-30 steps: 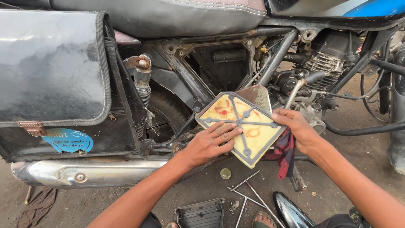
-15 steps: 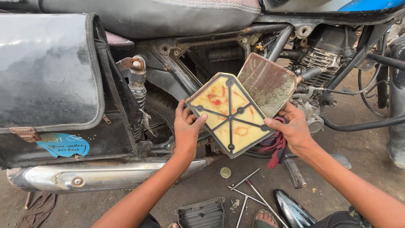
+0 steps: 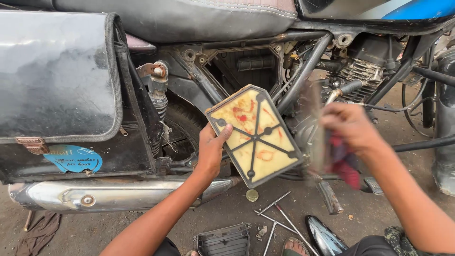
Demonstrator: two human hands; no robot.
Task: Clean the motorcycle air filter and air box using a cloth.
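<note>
A: What sits at the centre of the frame?

B: A flat, yellow-stained filter panel (image 3: 254,136) with a black cross frame, tilted before the motorcycle's open side compartment (image 3: 241,66). The left hand (image 3: 212,150) grips its left edge, thumb on the face.

A: And the right hand?

B: The right hand (image 3: 350,128), centre right, is motion-blurred, fingers clenched on a red rag (image 3: 345,163).

A: Below?

B: Metal rods (image 3: 277,219) and a dark cover (image 3: 223,240) on the ground.
</note>
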